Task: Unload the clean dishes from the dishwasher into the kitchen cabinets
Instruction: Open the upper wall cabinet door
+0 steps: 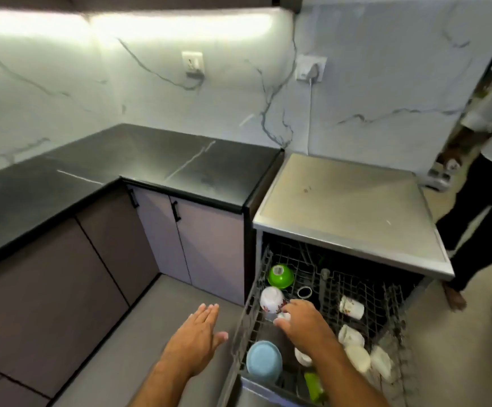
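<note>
Head view shows unloading barely begun, judging by the full rack [385,292]: green bowl [280,276], blue bowl [263,360], floral cup [271,299] and several white cups remain (cabinet doors shut). Right hand [303,320] curls round a small white cup [282,316] mid-rack; left hand [193,337] hovers spread, holding nothing.

Pulled-out dark wire dishwasher rack [391,298] carries upturned green plastic bowl [280,276], white floral bowl [271,299], light-blue bowl [263,361], white cups [351,307].
</note>
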